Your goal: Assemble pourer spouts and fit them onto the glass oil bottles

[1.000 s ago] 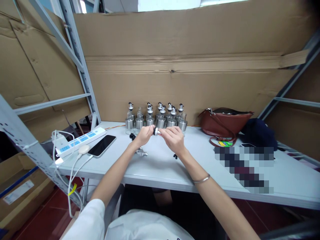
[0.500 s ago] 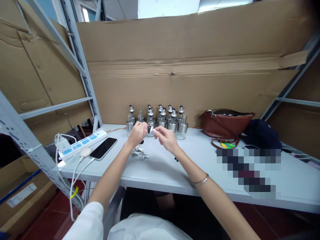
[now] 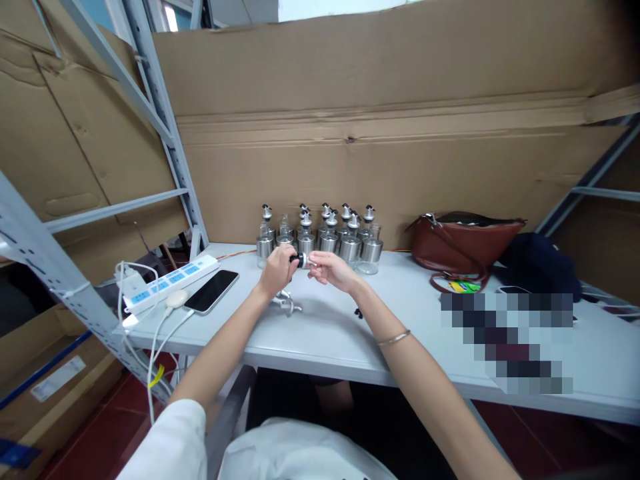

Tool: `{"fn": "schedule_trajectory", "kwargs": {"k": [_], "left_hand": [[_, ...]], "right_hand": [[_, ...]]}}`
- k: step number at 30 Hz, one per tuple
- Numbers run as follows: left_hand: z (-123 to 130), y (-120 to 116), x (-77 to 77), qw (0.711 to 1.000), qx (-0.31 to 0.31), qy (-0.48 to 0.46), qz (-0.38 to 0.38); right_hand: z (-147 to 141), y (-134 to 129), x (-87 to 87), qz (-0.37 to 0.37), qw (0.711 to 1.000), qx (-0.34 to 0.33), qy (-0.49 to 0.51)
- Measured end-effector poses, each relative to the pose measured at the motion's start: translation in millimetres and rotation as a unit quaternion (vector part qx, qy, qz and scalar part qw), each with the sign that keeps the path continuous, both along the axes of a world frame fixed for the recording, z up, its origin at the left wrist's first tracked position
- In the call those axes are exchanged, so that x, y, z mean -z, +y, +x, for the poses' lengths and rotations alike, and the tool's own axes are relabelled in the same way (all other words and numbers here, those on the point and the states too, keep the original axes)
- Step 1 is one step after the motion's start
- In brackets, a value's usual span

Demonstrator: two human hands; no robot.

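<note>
My left hand (image 3: 277, 271) is closed round the black end of a small black-and-silver pour spout (image 3: 301, 261), held just above the table. From the other side, my right hand (image 3: 332, 269) pinches the spout's silver tip between thumb and fingers. Below my left hand, loose silver spout pieces (image 3: 286, 304) lie on the table. Small black parts (image 3: 359, 313) rest by my right forearm. Behind both hands stand several glass bottles with steel sleeves (image 3: 371, 251); many carry silver-and-black spouts (image 3: 353, 221), while some at the front have bare necks.
A power strip (image 3: 173, 283) and a phone (image 3: 213, 291) with white cables lie at the left of the white table (image 3: 320, 340). To the right are a brown bag (image 3: 463, 247) and a dark cap (image 3: 543, 267). Cardboard (image 3: 320, 173) walls the back.
My right fingers have moved closer to my left hand along the spout, and more of its black part now shows. The whole view has shifted slightly.
</note>
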State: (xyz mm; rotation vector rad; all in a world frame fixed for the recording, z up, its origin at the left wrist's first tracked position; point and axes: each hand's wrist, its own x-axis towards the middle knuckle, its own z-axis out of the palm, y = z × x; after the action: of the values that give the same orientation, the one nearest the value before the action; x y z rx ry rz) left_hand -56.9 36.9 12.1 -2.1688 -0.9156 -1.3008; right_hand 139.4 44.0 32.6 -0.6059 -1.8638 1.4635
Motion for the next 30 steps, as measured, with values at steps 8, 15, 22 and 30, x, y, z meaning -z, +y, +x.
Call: {"fn": "schedule_trajectory", "kwargs": {"k": [8, 15, 22, 30], "left_hand": [[4, -1, -0.4, 0.999, -0.027, 0.005, -0.027], [-7, 8, -5.6, 0.996, -0.063, -0.032, -0.047], [-45, 20, -6.3, 0.971, -0.133, -0.192, -0.054], [-46, 26, 5.5, 0.973, -0.078, -0.109, -0.185]], "right_hand": [[7, 1, 1.5, 0.039, 0.999, 0.019, -0.001], [-12, -3, 7.2, 0.186, 0.975, 0.114, -0.040], [5, 2, 12.7, 0.348, 0.899, 0.256, -0.071], [12, 7, 12.9, 0.427, 0.836, 0.334, -0.083]]}}
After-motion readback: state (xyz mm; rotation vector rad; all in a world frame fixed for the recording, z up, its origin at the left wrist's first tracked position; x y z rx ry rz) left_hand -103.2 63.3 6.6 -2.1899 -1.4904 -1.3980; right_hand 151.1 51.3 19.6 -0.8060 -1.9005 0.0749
